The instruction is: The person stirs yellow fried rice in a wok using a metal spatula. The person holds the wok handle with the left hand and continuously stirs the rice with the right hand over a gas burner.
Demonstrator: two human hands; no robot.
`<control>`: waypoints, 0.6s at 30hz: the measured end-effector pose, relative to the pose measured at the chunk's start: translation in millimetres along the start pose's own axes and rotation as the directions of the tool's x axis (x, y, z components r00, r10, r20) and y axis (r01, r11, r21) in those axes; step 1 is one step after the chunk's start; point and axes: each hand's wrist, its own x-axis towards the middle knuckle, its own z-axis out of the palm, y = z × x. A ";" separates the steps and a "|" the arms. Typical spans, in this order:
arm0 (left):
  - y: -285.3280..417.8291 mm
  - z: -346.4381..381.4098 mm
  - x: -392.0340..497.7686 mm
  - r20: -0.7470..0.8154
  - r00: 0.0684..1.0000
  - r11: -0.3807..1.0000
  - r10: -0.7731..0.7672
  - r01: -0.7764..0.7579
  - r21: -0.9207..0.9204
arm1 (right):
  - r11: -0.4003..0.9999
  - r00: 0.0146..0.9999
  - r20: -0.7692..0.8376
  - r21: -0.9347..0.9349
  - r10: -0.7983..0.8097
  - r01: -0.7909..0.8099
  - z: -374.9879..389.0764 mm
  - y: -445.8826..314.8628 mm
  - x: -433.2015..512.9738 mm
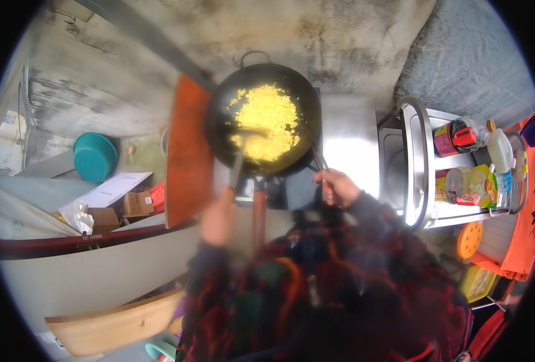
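A dark wok (217, 104) with a loop handle at its far rim and a reddish-brown handle toward me sits on a stove. Crumbled yellow food that looks like scrambled egg (267, 111) lies in it. My left hand (219, 217) is closed around the handle of a metal spatula (237, 167), whose blade rests in the yellow food. At the wok's near right, my right hand (339, 186) grips a pair of thin sticks that look like chopsticks (318, 154), their far ends reaching the wok's right side. My left hand is somewhat blurred.
An orange-brown board (188, 154) stands left of the wok. On the right, a metal cart (452, 216) holds several bottles and jars. A teal tub (95, 157) and cardboard boxes (138, 203) lie farther left. Part of another person's hand (513, 300) shows at lower right.
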 end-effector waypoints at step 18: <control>-3.7 -38.1 -10.1 0.137 0.991 0.975 -0.002 0.033 -0.221 | 0.999 1.000 0.021 0.030 0.011 -0.011 -2.4 1.0 4.4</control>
